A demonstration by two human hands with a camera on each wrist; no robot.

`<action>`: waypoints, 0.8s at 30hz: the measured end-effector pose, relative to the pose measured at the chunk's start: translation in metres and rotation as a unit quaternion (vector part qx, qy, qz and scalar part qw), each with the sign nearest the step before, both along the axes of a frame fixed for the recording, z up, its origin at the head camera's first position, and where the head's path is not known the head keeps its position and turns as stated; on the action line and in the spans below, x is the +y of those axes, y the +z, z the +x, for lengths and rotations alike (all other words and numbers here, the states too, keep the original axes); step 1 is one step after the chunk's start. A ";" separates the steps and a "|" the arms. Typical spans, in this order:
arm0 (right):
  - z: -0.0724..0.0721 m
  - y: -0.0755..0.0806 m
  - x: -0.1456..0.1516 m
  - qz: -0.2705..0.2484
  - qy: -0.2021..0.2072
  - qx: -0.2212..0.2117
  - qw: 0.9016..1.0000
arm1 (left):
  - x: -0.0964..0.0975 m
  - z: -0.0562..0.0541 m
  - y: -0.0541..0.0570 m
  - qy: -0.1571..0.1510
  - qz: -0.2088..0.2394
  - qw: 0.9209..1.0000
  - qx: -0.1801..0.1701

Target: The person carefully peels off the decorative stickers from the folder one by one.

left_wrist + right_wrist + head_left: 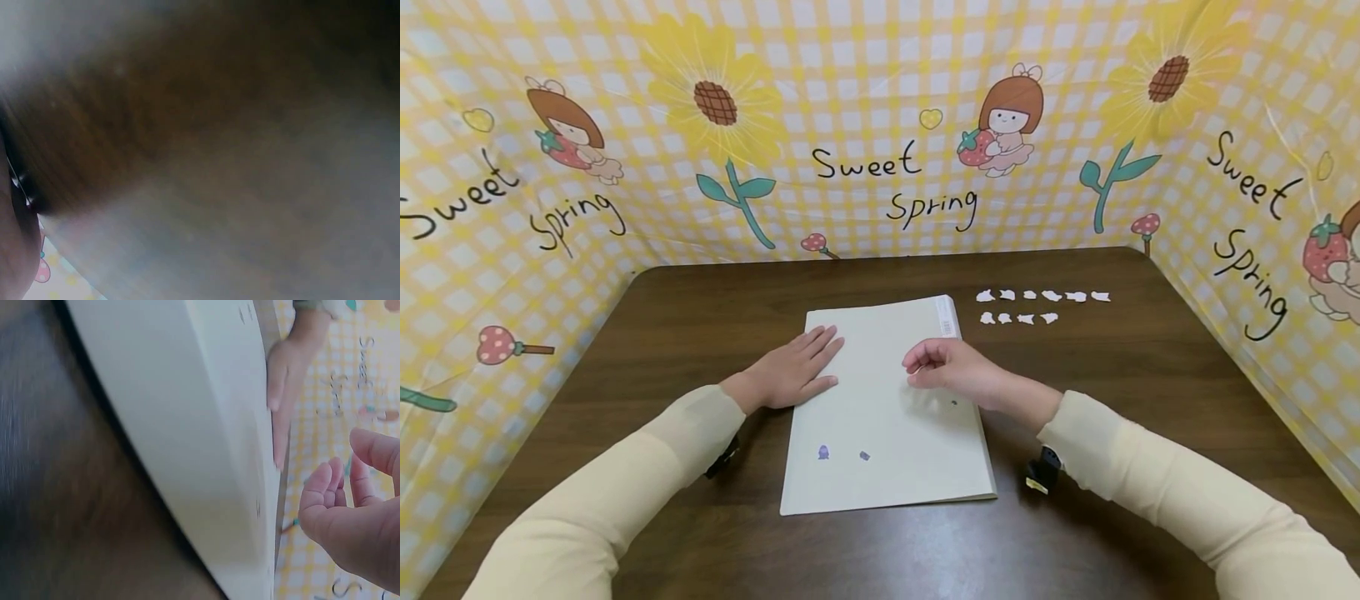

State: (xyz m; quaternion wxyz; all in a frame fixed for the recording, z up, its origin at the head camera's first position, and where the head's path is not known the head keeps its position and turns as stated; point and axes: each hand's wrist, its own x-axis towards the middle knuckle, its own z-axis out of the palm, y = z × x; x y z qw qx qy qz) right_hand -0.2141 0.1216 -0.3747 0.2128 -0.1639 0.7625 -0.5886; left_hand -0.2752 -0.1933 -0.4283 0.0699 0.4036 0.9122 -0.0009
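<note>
A large off-white drawing pad or stack of paper (887, 417) lies on the brown table, with a small printed label near its top right corner. My left hand (797, 367) rests with fingers spread over the pad's left edge. Above the pad's right half hovers my right hand (951, 367), its fingers loosely bent; in the right wrist view its thumb and fingertips stand apart with nothing visible between them. Near the pad's lower left are a purple sticker-like figure (823, 452) and a smaller purple-grey one (865, 456). A tiny dark mark (954, 403) shows below my right hand.
Several small white cut-out pieces (1030, 296) lie in two rows on the table, beyond the pad's top right corner. A yellow checked cloth (865, 100) with printed flowers and figures hangs around the table's back and sides. The left wrist view is mostly blurred.
</note>
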 end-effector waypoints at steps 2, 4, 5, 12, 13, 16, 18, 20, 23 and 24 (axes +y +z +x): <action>0.004 -0.001 -0.007 0.002 0.006 0.006 1.000 | 0.000 0.000 0.000 0.003 -0.004 1.000 -0.002; 0.008 -0.003 -0.013 0.005 0.012 0.011 1.000 | 0.000 0.001 0.000 0.006 -0.009 1.000 -0.004; 0.010 -0.004 -0.015 0.008 0.016 0.016 1.000 | 0.000 0.001 0.000 0.007 -0.009 1.000 -0.004; 0.020 -0.011 -0.032 0.024 0.059 0.007 0.998 | 0.000 0.001 0.001 0.016 -0.007 1.000 -0.005; 0.021 -0.012 -0.034 0.025 0.069 0.005 0.997 | 0.000 0.001 0.001 0.016 -0.006 1.000 -0.004; 0.023 -0.015 -0.040 0.034 0.096 0.001 0.995 | 0.000 0.001 0.000 0.015 -0.005 1.000 -0.002; 0.024 -0.016 -0.043 0.041 0.114 0.005 0.993 | -0.001 0.001 0.000 0.015 -0.001 1.000 -0.001; 0.026 -0.016 -0.046 0.052 0.128 0.008 0.990 | -0.001 0.001 -0.001 0.015 -0.001 1.000 -0.001; 0.028 -0.016 -0.049 0.068 0.149 0.013 0.986 | -0.001 0.001 0.000 0.014 -0.001 1.000 -0.002; 0.028 -0.016 -0.050 0.074 0.156 0.014 0.985 | 0.000 0.000 0.000 0.013 -0.001 1.000 -0.002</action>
